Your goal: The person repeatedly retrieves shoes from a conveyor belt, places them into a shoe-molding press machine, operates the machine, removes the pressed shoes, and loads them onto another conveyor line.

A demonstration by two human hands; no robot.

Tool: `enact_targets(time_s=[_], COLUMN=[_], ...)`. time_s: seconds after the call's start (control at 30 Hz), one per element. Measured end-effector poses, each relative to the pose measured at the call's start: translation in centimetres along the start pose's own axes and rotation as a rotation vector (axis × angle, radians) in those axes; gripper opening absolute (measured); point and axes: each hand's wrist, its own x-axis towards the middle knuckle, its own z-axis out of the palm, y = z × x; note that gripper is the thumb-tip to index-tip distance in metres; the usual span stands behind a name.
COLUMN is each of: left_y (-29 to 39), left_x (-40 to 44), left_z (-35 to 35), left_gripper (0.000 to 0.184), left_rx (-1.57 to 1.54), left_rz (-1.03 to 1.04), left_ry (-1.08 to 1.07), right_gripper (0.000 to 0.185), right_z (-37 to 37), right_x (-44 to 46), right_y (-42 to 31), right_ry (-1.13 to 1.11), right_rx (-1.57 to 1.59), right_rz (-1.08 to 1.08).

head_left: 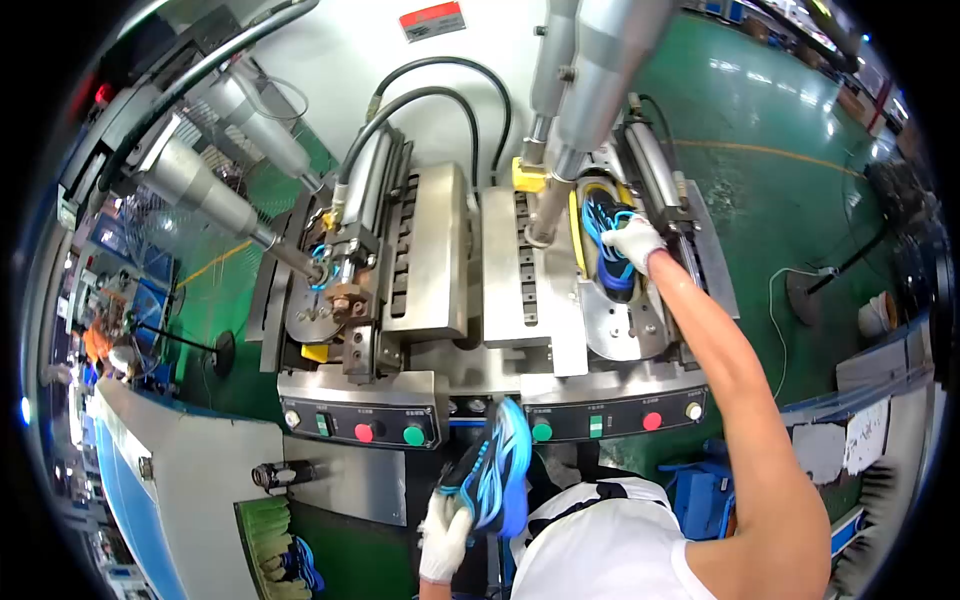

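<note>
In a white glove, my left hand [443, 537] grips a black and blue shoe [508, 470] with light-blue laces, low in front of the machine's control panel. My right hand [632, 242], also gloved, is closed on another black and blue shoe [614, 278]. This second shoe lies on the metal plate [625, 338] of the right-hand press station, between a yellow-edged block and a cylinder. The glove hides part of its upper. A press rod [550, 212] comes down just left of it.
The left station [330, 285] has rods angled onto it, with bits of blue showing underneath. Red and green buttons line the left panel [365, 425] and right panel [620, 420]. Another blue shoe [303, 565] sits at lower left beside green bristles. Blue crates [700, 497] stand at right.
</note>
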Motion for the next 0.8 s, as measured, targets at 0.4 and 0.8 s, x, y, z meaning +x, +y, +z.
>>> enact_targets(time_s=[0.4, 0.8], left_y=[-34.0, -28.5], left_x=[-11.4, -7.8], left_z=[-3.9, 0.1], left_gripper=[0.079, 0.084], left_rx=[0.595, 0.125], left_rz=[-0.324, -0.544], left_ry=[1.028, 1.349], right_gripper=[0.058, 0.084], right_z=[3.2, 8.5], right_x=[2.8, -29.1], right_y=[1.1, -4.0], right_ry=[-0.084, -0.224], right_rx=[-0.101, 0.21], right_rz=[-0.065, -0.836])
